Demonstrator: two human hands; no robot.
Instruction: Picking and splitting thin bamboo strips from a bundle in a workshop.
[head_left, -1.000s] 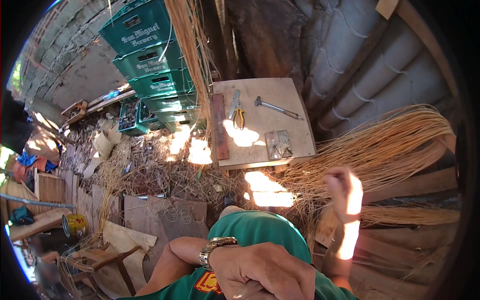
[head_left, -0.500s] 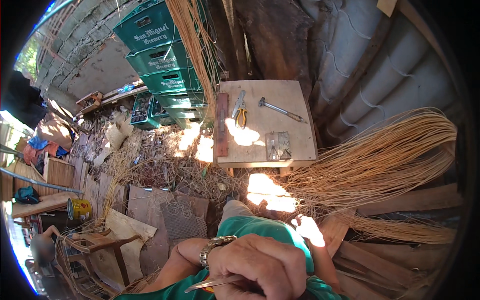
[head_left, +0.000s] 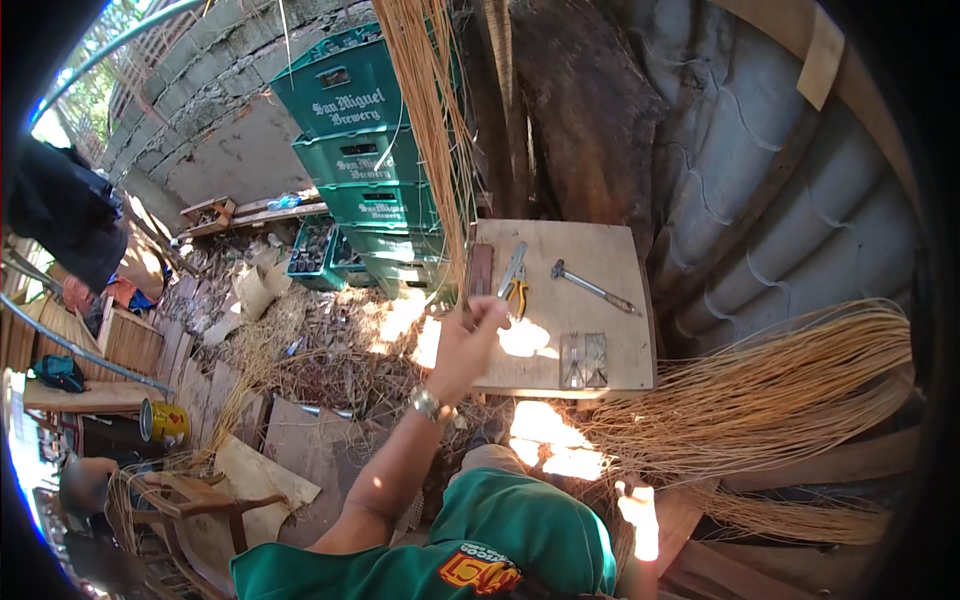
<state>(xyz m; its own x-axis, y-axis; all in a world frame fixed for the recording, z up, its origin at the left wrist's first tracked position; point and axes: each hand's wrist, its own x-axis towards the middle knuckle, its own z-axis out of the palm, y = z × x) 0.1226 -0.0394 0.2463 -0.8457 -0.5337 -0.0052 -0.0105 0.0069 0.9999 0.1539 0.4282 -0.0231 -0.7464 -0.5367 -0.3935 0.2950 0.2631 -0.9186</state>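
1. a low, light-brown wooden table [head_left: 600, 242], patched with sunlight, stands ahead of the person over a floor [head_left: 340, 368] littered with dry shavings.
2. left of it rises a stack of green plastic crates [head_left: 365, 150], long tan strands [head_left: 430, 110] hanging in front; a grey block wall [head_left: 190, 130] stands far left.
3. on the right are grey corrugated sheets [head_left: 790, 220] and a thick, bent bundle of thin tan strands [head_left: 790, 382].
4. on the table, a flat reddish-brown block [head_left: 481, 268] lies at the left edge, pliers with yellow-and-black handles [head_left: 521, 294] beside it, a silver metal hammer [head_left: 600, 290] farther right, a small grey flat plate [head_left: 580, 358] near the near edge.
5. the left arm [head_left: 385, 480], wearing a metal watch [head_left: 428, 404], stretches forward; the left hand [head_left: 470, 335] is at the table's left side, by the pliers, fingers curled narrow; i cannot tell whether it grips anything.
6. the right hand [head_left: 638, 508], glaring in sun, is low at near right, by the bundle, fingers bent; its hold cannot be told.
7. pale lettering marks the crates; a red-and-yellow emblem is on the green shirt [head_left: 520, 520].
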